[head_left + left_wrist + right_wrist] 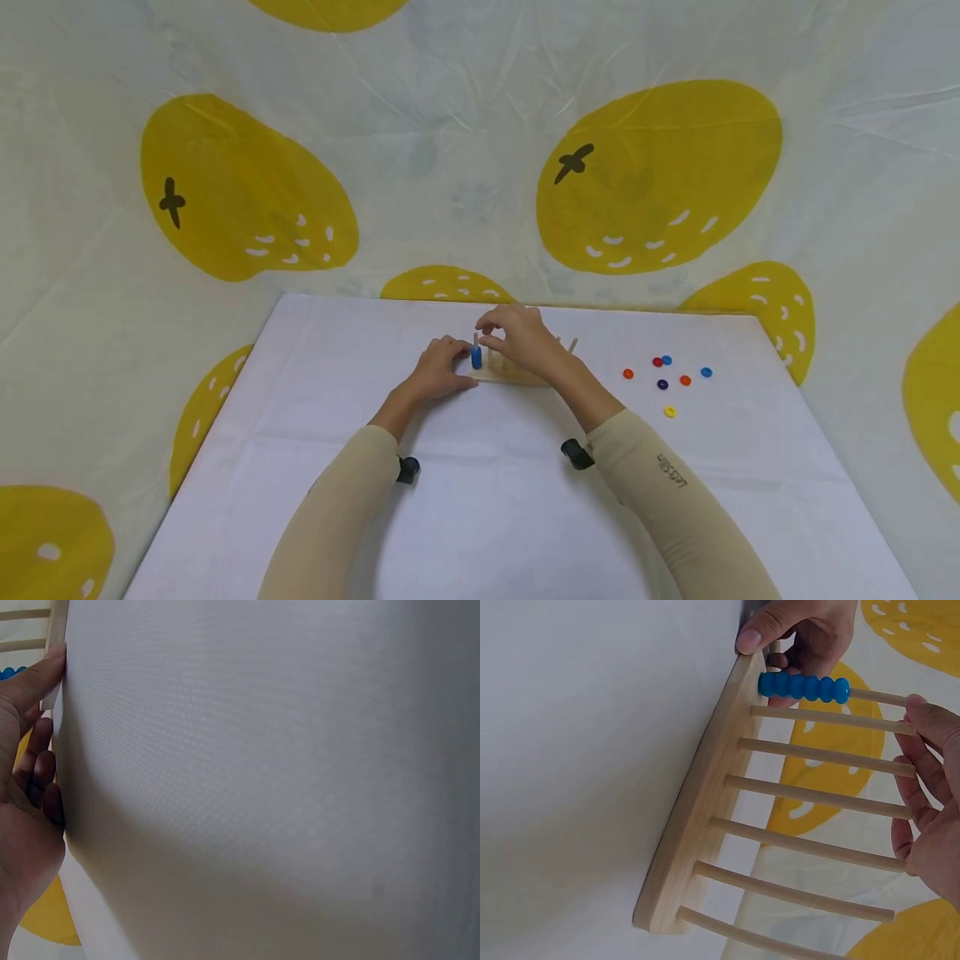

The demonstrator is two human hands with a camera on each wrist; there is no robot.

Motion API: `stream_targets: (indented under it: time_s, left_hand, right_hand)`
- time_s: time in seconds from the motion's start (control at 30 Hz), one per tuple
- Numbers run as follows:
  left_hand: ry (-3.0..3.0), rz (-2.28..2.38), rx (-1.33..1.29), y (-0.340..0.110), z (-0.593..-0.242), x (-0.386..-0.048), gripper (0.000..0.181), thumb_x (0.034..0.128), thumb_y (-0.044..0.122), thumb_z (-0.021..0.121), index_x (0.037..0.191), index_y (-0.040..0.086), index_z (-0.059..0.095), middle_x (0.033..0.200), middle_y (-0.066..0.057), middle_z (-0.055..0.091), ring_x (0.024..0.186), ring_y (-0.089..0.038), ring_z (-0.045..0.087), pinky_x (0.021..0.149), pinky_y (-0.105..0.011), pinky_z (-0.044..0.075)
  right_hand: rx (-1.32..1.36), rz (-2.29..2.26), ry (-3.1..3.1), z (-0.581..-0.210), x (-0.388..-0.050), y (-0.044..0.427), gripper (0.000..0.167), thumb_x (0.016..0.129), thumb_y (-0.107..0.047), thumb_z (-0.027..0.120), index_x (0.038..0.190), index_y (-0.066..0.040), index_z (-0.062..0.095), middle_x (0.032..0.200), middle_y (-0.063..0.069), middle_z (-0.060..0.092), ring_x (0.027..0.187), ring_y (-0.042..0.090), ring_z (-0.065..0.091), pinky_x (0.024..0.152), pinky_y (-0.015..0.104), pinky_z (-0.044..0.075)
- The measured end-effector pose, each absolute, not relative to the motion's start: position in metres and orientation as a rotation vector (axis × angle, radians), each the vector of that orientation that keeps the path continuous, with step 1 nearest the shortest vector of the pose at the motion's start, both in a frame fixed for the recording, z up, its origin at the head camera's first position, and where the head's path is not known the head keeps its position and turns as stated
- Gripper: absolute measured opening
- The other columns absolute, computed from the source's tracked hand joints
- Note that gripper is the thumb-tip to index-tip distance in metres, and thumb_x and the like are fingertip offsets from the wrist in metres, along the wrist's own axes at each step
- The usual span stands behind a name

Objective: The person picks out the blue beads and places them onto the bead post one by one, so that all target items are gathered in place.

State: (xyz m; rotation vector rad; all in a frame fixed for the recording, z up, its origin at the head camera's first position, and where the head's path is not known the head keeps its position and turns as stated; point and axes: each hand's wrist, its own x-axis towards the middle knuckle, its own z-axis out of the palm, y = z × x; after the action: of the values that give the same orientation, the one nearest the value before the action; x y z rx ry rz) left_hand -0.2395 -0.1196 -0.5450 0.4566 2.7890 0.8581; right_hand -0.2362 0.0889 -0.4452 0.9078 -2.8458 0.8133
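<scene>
Rack (pixel 705 795) is gripped by the left hand (pixel 438 368); it could be tipped if nudged by the right hand (pixel 527 337), whose grip cannot be told.

a white tablecloth (pixel 480 508), faintly creased, lies spread out flat. behind it and down both sides hangs a pale, wrinkled fabric backdrop (pixel 450 125) printed with large yellow fruits (pixel 660 200), most flecked with short white dashes; two bear dark, cross-shaped stem marks (pixel 172 202).
</scene>
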Motion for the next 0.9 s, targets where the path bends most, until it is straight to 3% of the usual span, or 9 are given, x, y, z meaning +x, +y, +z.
stream_targets:
  time_s: [0.37, 0.57, 0.9]
  left_hand:
    - [2.794, 0.824, 0.457, -0.119, -0.543, -0.239, 0.063, 0.0845, 0.036, 0.086, 0.138, 0.013, 0.062, 0.122, -0.005, 0.059, 0.116, -0.025, 0.049, 0.106, -0.043, 0.042]
    - [2.782, 0.839, 0.455, -0.119, -0.543, -0.239, 0.063, 0.0845, 0.034, 0.086, 0.138, 0.013, 0.062, 0.124, -0.006, 0.060, 0.117, -0.025, 0.049, 0.107, -0.042, 0.042]
    - [2.781, 0.841, 0.460, -0.119, -0.543, -0.239, 0.064, 0.0847, 0.033, 0.087, 0.139, 0.012, 0.061, 0.125, -0.006, 0.059, 0.118, -0.025, 0.049, 0.108, -0.042, 0.041]
  right_hand:
    - [0.922, 0.877, -2.736, -0.441, -0.228, 0.110, 0.026, 0.094, -0.018, 0.077, 0.118, -0.007, 0.075, 0.111, 0.008, 0.075, 0.110, 0.027, 0.061, 0.100, 0.043, 0.051]
    - [0.869, 0.884, -2.714, -0.440, -0.221, 0.131, 0.026, 0.094, -0.018, 0.078, 0.119, -0.011, 0.073, 0.116, 0.004, 0.072, 0.112, 0.025, 0.061, 0.099, 0.043, 0.054]
    - [0.816, 0.939, -2.640, -0.445, -0.205, 0.175, 0.030, 0.090, -0.011, 0.080, 0.118, -0.009, 0.073, 0.114, 0.007, 0.071, 0.106, 0.027, 0.065, 0.090, 0.046, 0.057]
